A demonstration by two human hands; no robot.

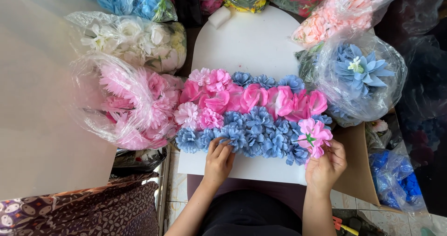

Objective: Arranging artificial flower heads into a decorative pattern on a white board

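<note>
Pink flower (314,136) sits in your right hand (325,167), pinched by the fingers (336,148) at the right end of the blue row (251,136), just above the bare lower margin of the white board (242,45). Your left hand (219,160) rests with its fingers curled and closed down on the blue blooms at the row's lower edge; it holds nothing free.

Findings on risk:

1. The flower is gripped near its head, with the green centre facing you. The stem is hidden, so I cannot tell whether it lines up with a gap. A skewed entry would likely crush the neighbouring blue petals or leave the head tilted.

2. Your left hand presses on blooms already set. Too much weight there could flatten them or loosen their seating.

3. The board lies across your lap, not on a worktop. A hard push at its right end may tip it.

4. The bag of blue flowers (361,75) leans against the pink row (260,98); a nudge could spill it onto finished work.
</note>
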